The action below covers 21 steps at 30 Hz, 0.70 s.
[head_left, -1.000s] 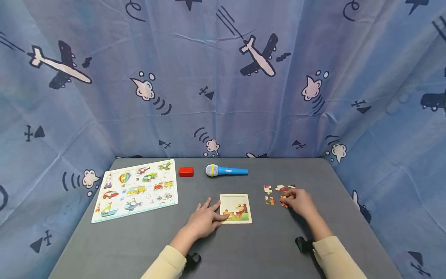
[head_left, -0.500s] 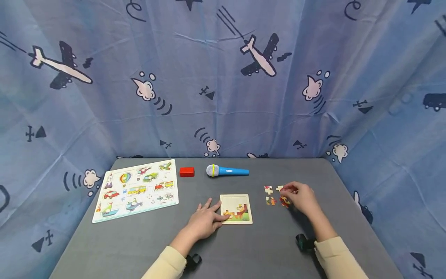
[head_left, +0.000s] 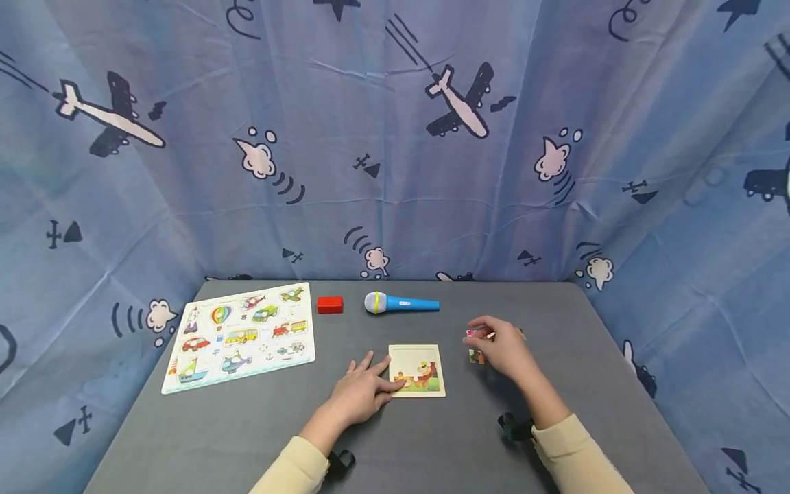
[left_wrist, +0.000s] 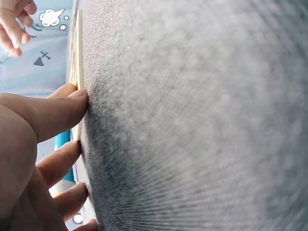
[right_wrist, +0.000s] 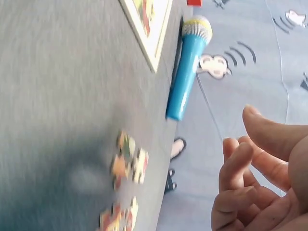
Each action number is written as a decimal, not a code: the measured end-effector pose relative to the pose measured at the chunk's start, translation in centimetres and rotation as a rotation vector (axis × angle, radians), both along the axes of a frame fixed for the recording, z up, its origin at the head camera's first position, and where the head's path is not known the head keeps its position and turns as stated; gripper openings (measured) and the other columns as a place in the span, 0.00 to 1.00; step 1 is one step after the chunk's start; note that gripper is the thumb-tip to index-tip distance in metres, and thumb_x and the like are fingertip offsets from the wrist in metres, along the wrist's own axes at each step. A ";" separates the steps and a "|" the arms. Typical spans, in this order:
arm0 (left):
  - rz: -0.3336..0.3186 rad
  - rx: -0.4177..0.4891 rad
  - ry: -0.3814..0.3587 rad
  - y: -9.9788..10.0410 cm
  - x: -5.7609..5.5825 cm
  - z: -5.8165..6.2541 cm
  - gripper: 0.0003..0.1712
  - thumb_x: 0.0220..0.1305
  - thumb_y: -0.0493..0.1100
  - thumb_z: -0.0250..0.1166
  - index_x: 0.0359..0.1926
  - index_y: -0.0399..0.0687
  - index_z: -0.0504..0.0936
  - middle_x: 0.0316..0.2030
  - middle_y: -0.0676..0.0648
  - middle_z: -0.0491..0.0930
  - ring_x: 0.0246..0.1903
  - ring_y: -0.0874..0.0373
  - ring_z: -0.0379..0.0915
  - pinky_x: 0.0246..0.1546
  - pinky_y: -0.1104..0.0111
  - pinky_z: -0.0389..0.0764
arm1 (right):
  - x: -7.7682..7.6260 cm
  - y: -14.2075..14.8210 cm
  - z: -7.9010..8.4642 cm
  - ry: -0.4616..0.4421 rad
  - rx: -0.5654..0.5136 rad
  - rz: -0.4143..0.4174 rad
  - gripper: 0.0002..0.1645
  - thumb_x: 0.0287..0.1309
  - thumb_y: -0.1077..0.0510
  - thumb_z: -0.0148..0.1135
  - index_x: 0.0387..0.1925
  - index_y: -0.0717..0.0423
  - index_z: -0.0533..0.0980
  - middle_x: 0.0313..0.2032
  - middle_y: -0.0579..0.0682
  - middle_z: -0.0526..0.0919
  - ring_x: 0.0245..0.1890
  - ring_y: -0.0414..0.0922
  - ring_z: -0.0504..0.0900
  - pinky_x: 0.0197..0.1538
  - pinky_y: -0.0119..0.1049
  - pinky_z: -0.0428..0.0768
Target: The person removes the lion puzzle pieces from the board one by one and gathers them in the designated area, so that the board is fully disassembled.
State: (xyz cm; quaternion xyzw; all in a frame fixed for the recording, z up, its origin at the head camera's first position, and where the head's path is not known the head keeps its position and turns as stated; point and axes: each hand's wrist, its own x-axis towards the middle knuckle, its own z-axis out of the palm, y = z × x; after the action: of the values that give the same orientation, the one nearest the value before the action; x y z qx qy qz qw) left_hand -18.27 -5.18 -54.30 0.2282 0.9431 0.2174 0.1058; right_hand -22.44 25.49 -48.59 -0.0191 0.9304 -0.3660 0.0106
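Observation:
My left hand (head_left: 361, 394) lies on the left side of a small square puzzle tray (head_left: 416, 351), its fingers spread and touching the frame. Inside the tray, the lower part of a cartoon picture with brown animals shows. In the left wrist view, the thumb (left_wrist: 67, 108) rests along the tray's edge. My right hand (head_left: 503, 350) hovers over a group of loose jigsaw pieces (head_left: 476, 357) to the right of the tray. Its thumb and fingers are apart and hold nothing. Several of the pieces (right_wrist: 140, 166) show in the right wrist view; the hand hides some from the head view.
Behind the tray lies a blue toy microphone (head_left: 410, 304), with a red block (head_left: 330, 304) to its left. A large picture board of vehicles (head_left: 247, 336) takes up the left of the grey table (head_left: 216, 439). A blue patterned curtain (head_left: 296, 226) hangs behind.
My right hand has moved left, from the right-hand pieces to above the left-hand ones. The left hand and the tray have stayed in place.

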 end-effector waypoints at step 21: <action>-0.014 -0.018 -0.003 -0.1 -0.1 -0.1 0.21 0.67 0.48 0.68 0.59 0.75 0.83 0.75 0.50 0.64 0.77 0.40 0.49 0.72 0.38 0.57 | 0.2 -6.3 -4.3 -0.123 0.013 0.133 0.16 0.55 0.55 0.76 0.46 0.52 0.84 0.29 0.42 0.81 0.29 0.40 0.75 0.34 0.36 0.74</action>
State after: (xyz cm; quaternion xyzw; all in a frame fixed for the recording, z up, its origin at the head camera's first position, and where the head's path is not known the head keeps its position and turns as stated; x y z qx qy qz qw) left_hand -18.39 -5.25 -54.45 0.2334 0.9432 0.2088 0.1107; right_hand -22.20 19.18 -52.90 -0.0581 0.9269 -0.3592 0.0923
